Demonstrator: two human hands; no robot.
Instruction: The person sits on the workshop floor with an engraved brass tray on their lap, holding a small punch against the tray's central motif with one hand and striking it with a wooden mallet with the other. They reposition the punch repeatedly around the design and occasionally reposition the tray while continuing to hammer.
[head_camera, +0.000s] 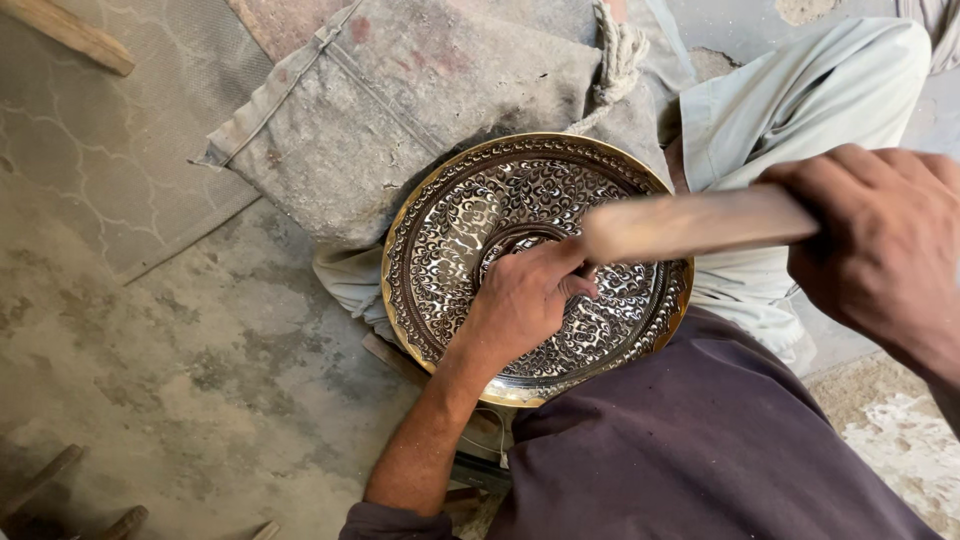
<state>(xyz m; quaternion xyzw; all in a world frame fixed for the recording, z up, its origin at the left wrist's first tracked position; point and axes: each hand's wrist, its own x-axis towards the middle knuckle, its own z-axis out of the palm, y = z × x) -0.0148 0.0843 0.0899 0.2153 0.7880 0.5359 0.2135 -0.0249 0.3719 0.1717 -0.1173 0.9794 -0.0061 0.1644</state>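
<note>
A round brass plate with dense engraved scroll patterns and a golden rim lies tilted on a cloth in front of me. My left hand rests on the middle of the plate, fingers closed around a small tool whose tip is hidden under them. My right hand is raised at the right and grips a blurred wooden mallet, whose head hovers just above my left hand.
A grey sack cloth with a rope lies under and behind the plate. Pale trouser legs are at the right. Concrete floor spreads left, with a wooden stick at top left.
</note>
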